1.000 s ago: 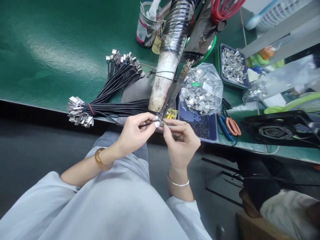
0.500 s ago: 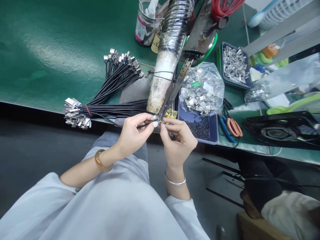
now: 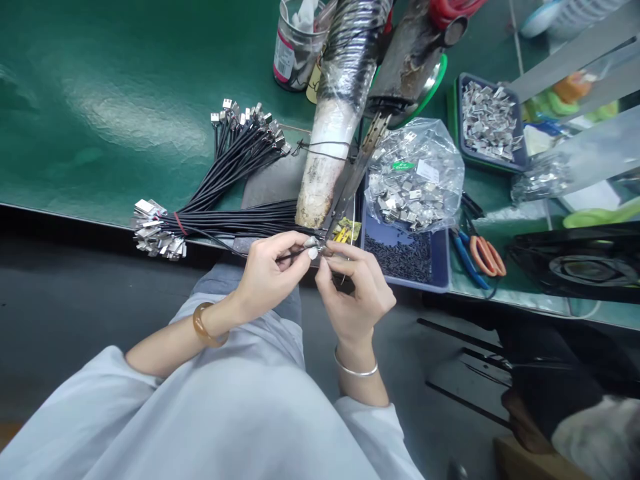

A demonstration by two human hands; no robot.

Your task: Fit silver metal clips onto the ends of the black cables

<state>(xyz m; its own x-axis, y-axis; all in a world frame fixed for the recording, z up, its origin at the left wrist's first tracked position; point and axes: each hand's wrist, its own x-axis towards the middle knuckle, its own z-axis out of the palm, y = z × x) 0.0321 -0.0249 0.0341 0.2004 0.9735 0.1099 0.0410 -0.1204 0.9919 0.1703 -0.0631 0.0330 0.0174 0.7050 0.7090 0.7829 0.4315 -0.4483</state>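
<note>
My left hand [image 3: 273, 270] pinches the end of a thin black cable [image 3: 220, 238] just in front of the bench edge. My right hand [image 3: 355, 287] meets it, fingertips closed on a small metal connector shell [image 3: 320, 251] at the cable's tip. Both hands hover over my lap below the bench's soldering fixture [image 3: 340, 127]. A bundle of black cables with metal connector ends [image 3: 200, 217] lies on the green mat to the left. A clear bag of metal shells [image 3: 415, 177] rests on a blue tray [image 3: 440, 257] just right of my hands.
A second blue tray of metal shells [image 3: 487, 120] sits at the back right. Orange-handled pliers [image 3: 480, 253] lie right of the near tray. A glass jar [image 3: 295, 40] stands behind the fixture. A black fan [image 3: 585, 267] is at the far right. Green mat [image 3: 100, 100] spreads left.
My hands stayed pinched together on the cable tip, with the right hand's fingers shifting slightly. The view drifted a little, so the bench items sit further right in the frame.
</note>
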